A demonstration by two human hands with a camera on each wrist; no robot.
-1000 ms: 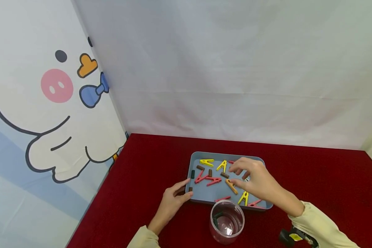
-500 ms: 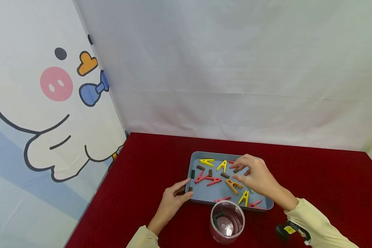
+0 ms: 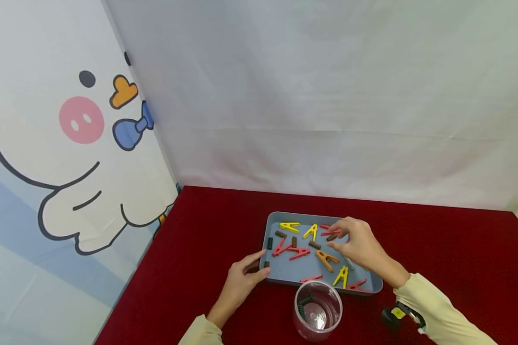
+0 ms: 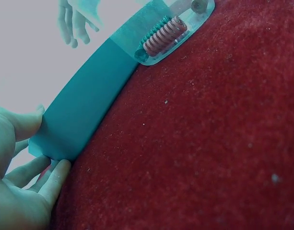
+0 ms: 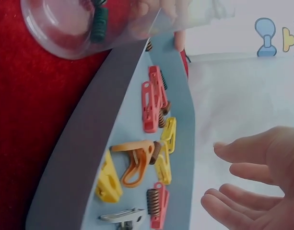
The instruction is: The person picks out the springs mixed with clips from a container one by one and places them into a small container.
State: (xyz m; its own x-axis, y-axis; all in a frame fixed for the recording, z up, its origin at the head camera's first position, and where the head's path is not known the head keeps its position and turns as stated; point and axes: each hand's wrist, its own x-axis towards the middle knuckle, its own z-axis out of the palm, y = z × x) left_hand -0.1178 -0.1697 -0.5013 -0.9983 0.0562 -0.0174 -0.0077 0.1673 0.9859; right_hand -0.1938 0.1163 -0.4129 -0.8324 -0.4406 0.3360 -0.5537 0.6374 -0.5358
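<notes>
In the head view, the left hand (image 3: 239, 282) grips the near-left corner of a shallow blue-grey tray (image 3: 291, 270). Just beyond its fingertips, inside the tray, lie a dark green spring (image 3: 270, 243) and a short brown coil (image 3: 266, 264). The right hand (image 3: 358, 242) hovers over the tray's far right part, thumb and forefinger parted and holding nothing; a brown spring (image 3: 331, 237) shows between their tips. Left of that hand lie an orange clip (image 3: 321, 257) and red clips (image 3: 300, 252). Between the hands, nearer the wearer, a clear round cup (image 3: 316, 334) holds green springs (image 3: 301, 307).

In the left wrist view, the left thumb is on the tray's smooth wall, fingers around the rounded corner; fuzzy red cloth (image 4: 199, 134) spreads beside them.

In the right wrist view, the right fingers are loosely extended above ribbed springs, slotted clips and a silver-grey clip (image 5: 119, 216). The cup partly covers the left hand.
</notes>
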